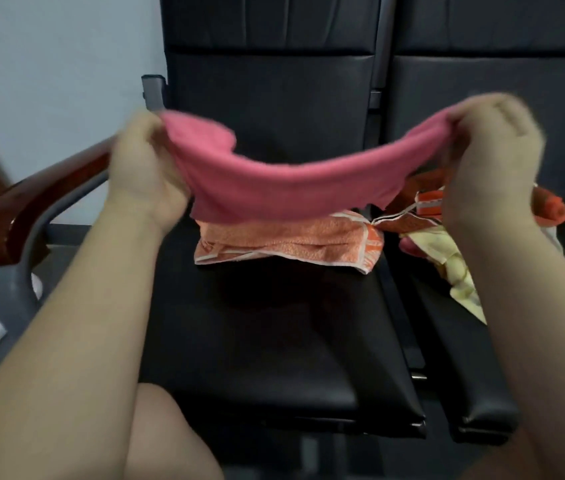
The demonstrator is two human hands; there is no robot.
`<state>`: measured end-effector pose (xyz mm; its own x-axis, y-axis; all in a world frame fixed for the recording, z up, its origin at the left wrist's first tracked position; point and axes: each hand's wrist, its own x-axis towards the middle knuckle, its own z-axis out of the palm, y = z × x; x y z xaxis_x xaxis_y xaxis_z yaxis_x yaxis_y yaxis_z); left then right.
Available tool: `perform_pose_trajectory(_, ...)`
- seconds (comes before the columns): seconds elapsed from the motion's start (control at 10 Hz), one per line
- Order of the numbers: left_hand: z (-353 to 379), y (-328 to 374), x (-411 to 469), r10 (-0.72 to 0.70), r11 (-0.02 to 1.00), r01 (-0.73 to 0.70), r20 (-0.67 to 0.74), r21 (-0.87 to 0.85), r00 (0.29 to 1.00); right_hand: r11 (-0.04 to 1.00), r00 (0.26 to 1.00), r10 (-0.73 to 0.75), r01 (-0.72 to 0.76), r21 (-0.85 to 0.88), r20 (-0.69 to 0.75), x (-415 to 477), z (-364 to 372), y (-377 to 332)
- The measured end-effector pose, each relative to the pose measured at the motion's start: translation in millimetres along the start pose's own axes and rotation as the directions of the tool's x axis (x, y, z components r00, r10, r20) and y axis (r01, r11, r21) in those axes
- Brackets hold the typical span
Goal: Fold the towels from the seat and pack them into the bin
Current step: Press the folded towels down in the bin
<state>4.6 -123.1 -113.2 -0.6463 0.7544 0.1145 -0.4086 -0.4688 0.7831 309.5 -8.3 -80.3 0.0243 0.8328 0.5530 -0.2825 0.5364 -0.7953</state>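
**Slack pink towel risks a crooked fold or a dropped end**

At the left edge of the frame a wooden armrest (pixel 31 209) sits just below the left hand (pixel 142 161), whose fingers (pixel 146 129) are curled round the left end of the pink towel (pixel 291 181). The towel hangs in the air across the middle of the frame, above the black seat (pixel 274 341). Its middle sags, with the lower edge just over 1 folded orange towel (pixel 288 244) lying on the seat. At the upper right the right hand (pixel 496 150) pinches the other end. Both hands are blurred, so how firm each hold is I cannot tell.

From here, a loose pinch on either side would probably let 1 end fall. If lowered carelessly, the slack middle could drag over the orange towel and pull its fold open. Unmatched corners would likely give a skewed fold. At the right, the forearm passes close over a loose heap of cloths (pixel 447 258) and might snag it. The bin is not in view.
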Motion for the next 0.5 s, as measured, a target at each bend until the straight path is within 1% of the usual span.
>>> perform_pose_trajectory(0.1,13.9,-12.8,-43.8,-0.274,0.869,0.243,0.012,0.431,0.962,0.835,0.828,0.526,-0.459,-0.302,0.194,-10.6,0.6,15.5)
perform_pose_trajectory(0.2,7.3,-33.1,-65.9,-0.53,0.366,0.186,0.04,0.912,0.847,0.671,0.594,0.727,-0.508,-0.54,0.345,-21.2,-6.3,32.4)
perform_pose_trajectory(0.3,-0.9,-45.1,-69.3,-0.673,-0.104,0.064,-0.118,0.993,0.73,0.541,0.31,0.828,-0.219,-0.812,0.468,-38.7,-20.1,45.6)
perform_pose_trajectory(0.4,-8.6,-60.9,-73.3,-0.733,-0.376,0.064,-0.339,0.925,0.59,0.376,0.065,0.923,0.049,-0.925,0.378,-60.6,-19.3,51.8)
perform_pose_trajectory(0.5,-13.3,-69.0,-74.0,-0.735,-0.495,0.033,-0.439,0.868,0.517,0.289,-0.035,0.957,0.161,-0.944,0.287,-71.4,-14.4,64.3)
